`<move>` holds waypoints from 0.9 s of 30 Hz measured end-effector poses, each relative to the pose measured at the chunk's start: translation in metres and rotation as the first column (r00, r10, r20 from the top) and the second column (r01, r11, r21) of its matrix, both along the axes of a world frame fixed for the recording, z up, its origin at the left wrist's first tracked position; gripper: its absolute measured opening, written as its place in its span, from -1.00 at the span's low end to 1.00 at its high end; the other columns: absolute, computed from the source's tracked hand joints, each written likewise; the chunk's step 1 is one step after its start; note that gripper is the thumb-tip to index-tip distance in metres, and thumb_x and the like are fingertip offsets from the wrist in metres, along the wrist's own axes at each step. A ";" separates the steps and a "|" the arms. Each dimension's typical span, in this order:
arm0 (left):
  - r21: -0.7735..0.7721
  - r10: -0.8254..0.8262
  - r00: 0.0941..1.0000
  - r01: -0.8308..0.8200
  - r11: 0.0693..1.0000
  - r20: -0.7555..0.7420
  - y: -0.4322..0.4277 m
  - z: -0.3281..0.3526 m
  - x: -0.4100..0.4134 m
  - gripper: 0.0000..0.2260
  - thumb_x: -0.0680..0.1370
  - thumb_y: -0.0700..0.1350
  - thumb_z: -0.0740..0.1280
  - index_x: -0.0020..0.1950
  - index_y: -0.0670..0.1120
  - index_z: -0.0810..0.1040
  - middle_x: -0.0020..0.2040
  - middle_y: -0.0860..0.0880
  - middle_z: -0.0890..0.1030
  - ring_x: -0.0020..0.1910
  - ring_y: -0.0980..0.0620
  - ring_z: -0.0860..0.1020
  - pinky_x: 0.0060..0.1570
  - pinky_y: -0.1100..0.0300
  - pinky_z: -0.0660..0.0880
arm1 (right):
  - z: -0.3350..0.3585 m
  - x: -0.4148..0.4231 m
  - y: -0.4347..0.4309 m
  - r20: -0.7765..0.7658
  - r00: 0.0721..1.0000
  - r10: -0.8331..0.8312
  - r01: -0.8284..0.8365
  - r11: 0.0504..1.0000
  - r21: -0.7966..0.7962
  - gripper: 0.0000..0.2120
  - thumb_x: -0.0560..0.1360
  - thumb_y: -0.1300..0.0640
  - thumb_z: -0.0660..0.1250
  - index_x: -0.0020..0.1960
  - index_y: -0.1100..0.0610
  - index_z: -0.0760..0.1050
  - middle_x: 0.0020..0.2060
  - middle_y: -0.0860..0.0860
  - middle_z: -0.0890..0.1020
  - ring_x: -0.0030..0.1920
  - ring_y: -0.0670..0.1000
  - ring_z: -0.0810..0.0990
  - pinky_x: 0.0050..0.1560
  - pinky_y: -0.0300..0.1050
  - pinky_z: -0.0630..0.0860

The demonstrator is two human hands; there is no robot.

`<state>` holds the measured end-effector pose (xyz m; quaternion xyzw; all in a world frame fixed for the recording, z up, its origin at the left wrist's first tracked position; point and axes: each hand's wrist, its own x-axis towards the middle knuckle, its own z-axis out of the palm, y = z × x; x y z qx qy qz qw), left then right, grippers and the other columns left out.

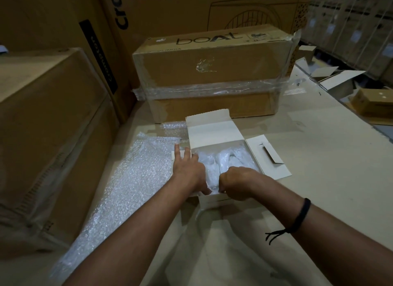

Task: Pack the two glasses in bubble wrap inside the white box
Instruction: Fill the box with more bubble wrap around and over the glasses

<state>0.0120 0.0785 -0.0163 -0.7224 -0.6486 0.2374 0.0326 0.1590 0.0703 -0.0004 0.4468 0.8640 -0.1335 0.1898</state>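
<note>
The white box (214, 129) lies open on the table with its lid flap standing up at the back. Inside it sit bubble-wrapped bundles (225, 160), side by side; the glass inside cannot be made out. My left hand (188, 168) rests on the box's left edge with fingers stretched forward, thumb reaching into the box at the near end. My right hand (236, 184) has its fingers curled down into the box's near end, on the wrap; what they hold is hidden.
A long sheet of bubble wrap (127, 179) lies left of the box. A taped brown carton (212, 72) stands right behind it, and big cartons (49, 126) wall off the left. Loose white boxes (338, 81) lie at the far right. The table (319, 147) extends right.
</note>
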 end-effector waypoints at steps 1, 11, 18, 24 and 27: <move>0.007 -0.006 0.999 0.005 1.000 0.052 0.000 0.002 -0.004 -0.26 0.33 0.46 0.32 0.38 0.07 0.48 0.56 -0.06 0.18 0.56 -0.19 -0.03 0.36 -0.39 -0.34 | 0.005 0.004 -0.003 -0.041 0.999 -0.015 0.014 1.000 -0.018 -0.57 0.54 0.32 0.13 0.32 0.04 0.51 0.22 0.08 0.56 0.17 0.10 0.56 0.11 -0.06 0.53; 0.078 -0.011 0.899 -0.026 0.997 0.437 0.018 0.010 -0.017 -0.36 0.35 -0.10 0.30 0.45 0.07 0.30 0.35 -0.07 0.47 0.47 -0.13 0.18 0.44 -0.23 -0.24 | 0.004 0.018 -0.024 -0.196 0.980 -0.047 0.013 0.985 -0.170 -0.64 0.60 -0.13 0.01 0.01 0.02 0.51 0.08 0.15 0.61 0.08 0.14 0.52 0.12 0.08 0.45; 0.029 0.031 0.838 -0.056 0.998 0.545 0.029 0.008 -0.021 -0.42 0.42 -0.11 0.26 0.46 0.09 0.30 0.33 -0.04 0.49 0.49 -0.13 0.14 0.42 -0.18 -0.28 | 0.005 0.018 -0.021 -0.257 0.963 -0.086 0.038 0.982 -0.187 -0.51 0.57 -0.29 0.10 0.22 0.03 0.54 0.18 0.06 0.61 0.16 0.08 0.54 0.19 0.03 0.46; 0.094 0.021 0.793 -0.098 0.991 0.609 0.032 0.002 -0.035 -0.58 0.59 -0.04 0.10 0.47 0.10 0.28 0.34 -0.01 0.52 0.47 -0.03 0.24 0.42 -0.20 -0.27 | -0.006 0.008 -0.027 -0.342 0.938 -0.057 -0.027 0.972 -0.235 -0.38 0.41 -0.45 0.19 0.30 -0.08 0.46 0.14 0.01 0.62 0.13 0.06 0.56 0.11 0.00 0.49; 0.065 0.039 0.804 -0.096 0.993 0.593 0.030 -0.001 -0.032 -0.60 0.65 0.03 -0.03 0.49 0.10 0.20 0.44 -0.10 0.40 0.50 -0.04 0.18 0.42 -0.20 -0.34 | -0.007 0.000 -0.025 -0.234 0.970 -0.068 0.009 0.971 -0.241 -0.26 0.39 -0.51 0.14 0.38 -0.06 0.39 0.23 0.06 0.56 0.22 0.09 0.52 0.14 0.01 0.44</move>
